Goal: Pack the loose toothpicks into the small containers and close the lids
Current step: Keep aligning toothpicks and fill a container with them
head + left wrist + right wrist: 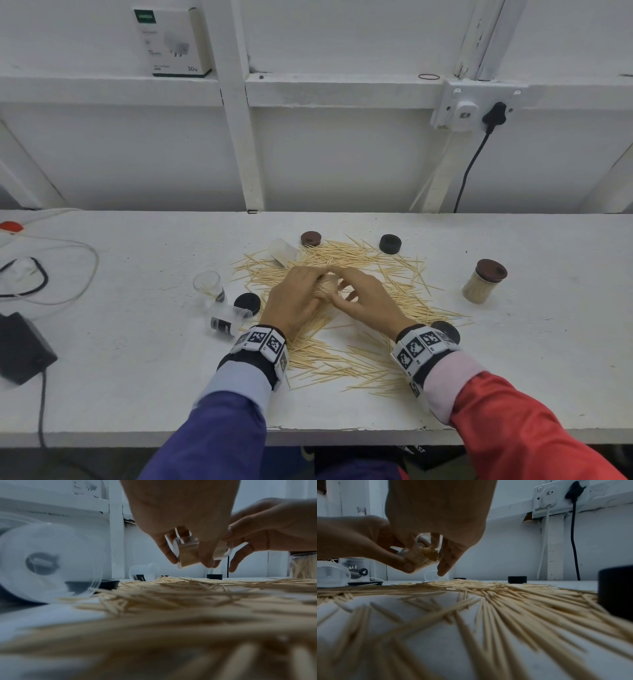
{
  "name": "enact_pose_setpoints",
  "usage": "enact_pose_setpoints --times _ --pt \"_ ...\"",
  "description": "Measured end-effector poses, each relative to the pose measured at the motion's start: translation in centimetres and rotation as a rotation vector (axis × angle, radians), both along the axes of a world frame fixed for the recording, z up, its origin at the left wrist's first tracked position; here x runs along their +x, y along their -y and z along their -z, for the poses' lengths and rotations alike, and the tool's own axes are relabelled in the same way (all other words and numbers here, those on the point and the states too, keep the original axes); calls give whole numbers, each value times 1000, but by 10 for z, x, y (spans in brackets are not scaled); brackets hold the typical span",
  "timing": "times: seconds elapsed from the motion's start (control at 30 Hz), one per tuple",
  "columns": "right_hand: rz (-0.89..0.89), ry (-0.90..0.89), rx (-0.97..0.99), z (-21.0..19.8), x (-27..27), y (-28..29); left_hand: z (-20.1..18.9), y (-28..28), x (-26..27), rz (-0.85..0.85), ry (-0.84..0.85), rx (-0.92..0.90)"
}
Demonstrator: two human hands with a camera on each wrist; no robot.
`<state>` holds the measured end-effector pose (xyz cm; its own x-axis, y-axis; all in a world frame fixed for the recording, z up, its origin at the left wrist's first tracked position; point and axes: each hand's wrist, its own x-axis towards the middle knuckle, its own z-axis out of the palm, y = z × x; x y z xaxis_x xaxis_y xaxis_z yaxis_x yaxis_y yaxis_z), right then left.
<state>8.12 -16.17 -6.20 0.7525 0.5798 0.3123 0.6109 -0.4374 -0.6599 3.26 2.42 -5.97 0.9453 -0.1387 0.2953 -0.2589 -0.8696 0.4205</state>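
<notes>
Loose toothpicks (346, 356) lie spread over the white table (137, 377). Above the pile, my left hand (298, 298) grips a small clear container (325, 287) tipped on its side and packed with toothpicks. The left wrist view shows its fingers (169, 553) curled round the container (188, 553). My right hand (363, 298) meets it from the right. Its thumb and forefinger touch the container's mouth end while the other fingers (240, 558) hang loose. In the right wrist view the toothpick tips (428, 555) show at the container's mouth. One filled container with a brown lid (484, 281) stands at the right.
Empty clear containers sit left of the pile: one upright (208, 286), one lying (227, 320), another lying behind (282, 251). Loose lids: brown (311, 238), black (390, 244), black (247, 303), black by my right wrist (445, 330). Cables and a black adapter (24, 347) occupy the far left.
</notes>
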Motion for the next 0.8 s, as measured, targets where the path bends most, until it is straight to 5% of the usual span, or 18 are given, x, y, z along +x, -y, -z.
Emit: enact_pose_setpoints --times 0.13,0.3,0.6,0.7,0.8 --pt "46 177 16 3 6 1 8 -3 4 -10 44 -15" --pt "6 159 24 5 5 0 8 -3 6 -7 50 29" --pt "-6 -102 119 3 3 -5 11 -2 8 -78 90 90" --pt "88 -46 -49 5 5 -3 10 -5 8 -200 92 92" --pt "1 68 -397 14 11 -2 13 -7 9 -250 112 127"
